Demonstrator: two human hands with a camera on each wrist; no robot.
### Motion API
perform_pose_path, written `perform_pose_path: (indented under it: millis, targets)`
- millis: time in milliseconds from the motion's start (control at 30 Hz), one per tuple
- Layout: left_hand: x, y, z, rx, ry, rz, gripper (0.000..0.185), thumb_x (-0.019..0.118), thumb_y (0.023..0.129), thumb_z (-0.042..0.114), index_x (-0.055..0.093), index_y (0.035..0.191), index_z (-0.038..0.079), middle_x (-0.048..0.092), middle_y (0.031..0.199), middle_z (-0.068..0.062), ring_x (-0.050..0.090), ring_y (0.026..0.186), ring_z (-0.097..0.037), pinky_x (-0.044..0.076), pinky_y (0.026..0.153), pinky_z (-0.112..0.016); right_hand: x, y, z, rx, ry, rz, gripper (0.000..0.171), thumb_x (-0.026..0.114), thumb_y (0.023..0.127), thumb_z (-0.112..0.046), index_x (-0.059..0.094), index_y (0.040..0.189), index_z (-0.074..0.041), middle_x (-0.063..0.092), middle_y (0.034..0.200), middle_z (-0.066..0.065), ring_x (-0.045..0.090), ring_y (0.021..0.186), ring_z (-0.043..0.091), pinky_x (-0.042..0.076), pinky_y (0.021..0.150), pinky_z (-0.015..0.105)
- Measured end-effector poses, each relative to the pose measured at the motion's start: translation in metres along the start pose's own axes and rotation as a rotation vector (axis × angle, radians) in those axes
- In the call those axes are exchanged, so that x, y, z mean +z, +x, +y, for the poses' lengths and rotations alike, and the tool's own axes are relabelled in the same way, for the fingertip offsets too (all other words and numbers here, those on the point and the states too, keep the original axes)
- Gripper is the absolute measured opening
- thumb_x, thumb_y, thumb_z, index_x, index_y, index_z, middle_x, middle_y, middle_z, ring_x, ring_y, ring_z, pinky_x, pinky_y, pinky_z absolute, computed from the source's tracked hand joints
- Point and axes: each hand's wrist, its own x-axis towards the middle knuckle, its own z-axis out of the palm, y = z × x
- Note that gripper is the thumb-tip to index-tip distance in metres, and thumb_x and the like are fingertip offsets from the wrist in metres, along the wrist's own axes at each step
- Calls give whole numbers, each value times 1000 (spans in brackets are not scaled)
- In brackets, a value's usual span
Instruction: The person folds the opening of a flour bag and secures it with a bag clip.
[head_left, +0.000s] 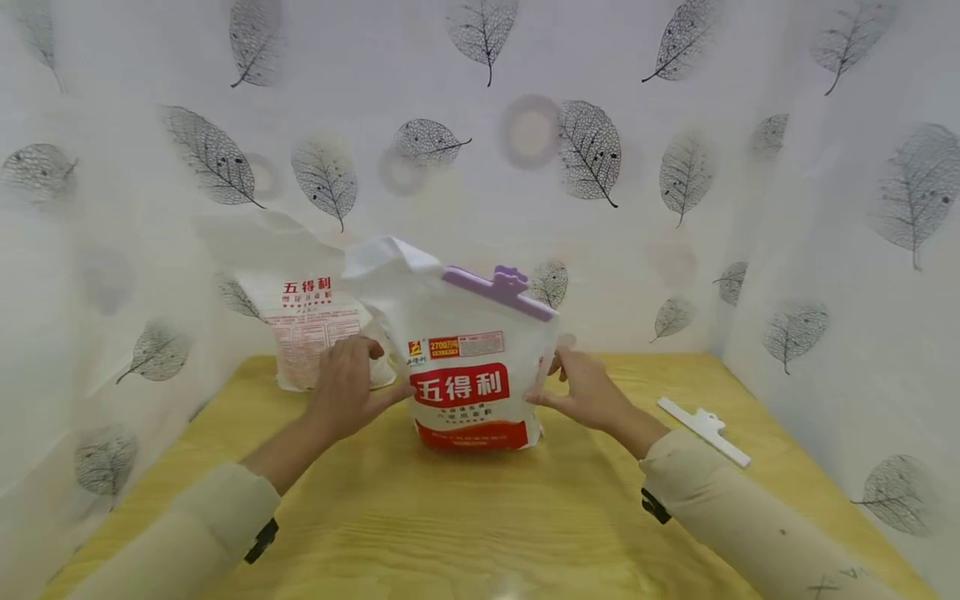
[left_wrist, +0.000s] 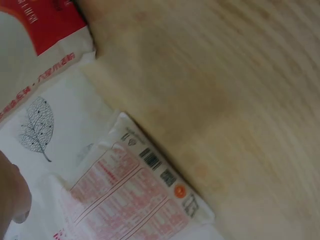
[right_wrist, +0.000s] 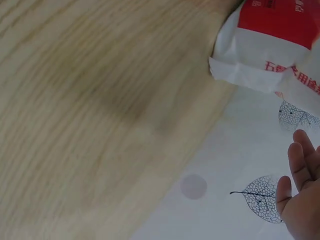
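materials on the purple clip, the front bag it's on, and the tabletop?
Purple sealing clip: looks like moulded plastic, smooth and matte. White bag with red label: apparently thin plastic film, creased and slightly glossy. Yellowish tabletop: wood or wood-look laminate, grain lines visible; cannot tell which.

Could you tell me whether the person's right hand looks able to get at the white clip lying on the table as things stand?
Probably yes. The white clip lies flat on the table, on the right hand's own side, with bare wood between them. That hand only rests straight fingers against the front flour bag, so it looks free to move.
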Motion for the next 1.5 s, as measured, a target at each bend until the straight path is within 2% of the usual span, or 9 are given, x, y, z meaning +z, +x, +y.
perform_pose_path:
  millis: [200, 267, 400, 500, 600, 767, 1000, 1267, 1500]
  targets:
    - [11, -15, -6, -143, 21, -215, 95, 76, 76, 65, 44, 134, -3, 56, 114, -17, 50, 106, -33, 37, 93, -55, 27, 3, -5, -1, 30, -112, 56, 72, 82, -62, 61, 118, -21, 66, 105, -2, 58, 98, 24, 37, 84, 43]
    - [18, -17, -6, -160, 34, -278, 99, 70, 77, 71, 42, 140, -1, 58, 122, -18, 52, 116, -36, 35, 99, -61, 31, 1, -6, 28, 35, -130, 58, 72, 81, -63, 62, 119, -22, 66, 104, -5, 60, 100, 25, 36, 86, 43]
    - [34, -17, 0, -139, 50, -353, 99, 64, 77, 78, 46, 138, 3, 59, 127, -17, 51, 122, -38, 33, 103, -62, 35, -4, -5, 73, 41, -126, 60, 81, 74, -59, 64, 119, -25, 68, 101, -10, 62, 102, 22, 33, 87, 43]
    - [43, -17, 5, -135, 46, -370, 98, 65, 75, 79, 48, 134, 2, 59, 123, -17, 52, 118, -38, 34, 101, -60, 38, -6, -2, 70, -2, -131, 64, 85, 67, -60, 65, 119, -30, 70, 101, -14, 62, 104, 16, 33, 88, 43]
    - [46, -18, 8, -151, 53, -374, 100, 67, 74, 78, 45, 134, 0, 59, 122, -17, 52, 117, -37, 35, 101, -60, 42, -5, -2, 47, -59, -143, 66, 85, 67, -60, 64, 122, -32, 72, 104, -15, 61, 107, 14, 33, 88, 43]
    - [52, -12, 11, -174, 58, -390, 100, 68, 75, 75, 43, 138, 1, 59, 126, -18, 53, 117, -37, 36, 100, -58, 43, -2, -1, 50, -135, -142, 60, 85, 71, -54, 67, 121, -26, 74, 106, -10, 62, 106, 18, 35, 88, 44]
    - [68, 6, 12, -218, 82, -408, 99, 67, 77, 74, 43, 140, 0, 59, 127, -22, 54, 114, -41, 37, 90, -52, 44, 7, 8, 101, -231, -138, 50, 77, 81, -54, 69, 113, -16, 71, 100, -3, 62, 97, 20, 37, 82, 46]
    - [84, 24, 18, -317, 108, -453, 90, 66, 83, 69, 43, 141, 4, 58, 131, -19, 51, 120, -40, 35, 93, -55, 44, 21, 17, 160, -311, -140, 54, 74, 84, -55, 67, 113, -10, 71, 98, 4, 63, 93, 23, 37, 80, 47]
    - [99, 40, 22, -434, 155, -477, 84, 65, 84, 68, 48, 130, 0, 59, 120, -18, 50, 114, -36, 33, 95, -53, 48, 36, 25, 243, -331, -175, 49, 68, 90, -54, 65, 108, -9, 71, 100, 7, 64, 96, 27, 36, 84, 48]
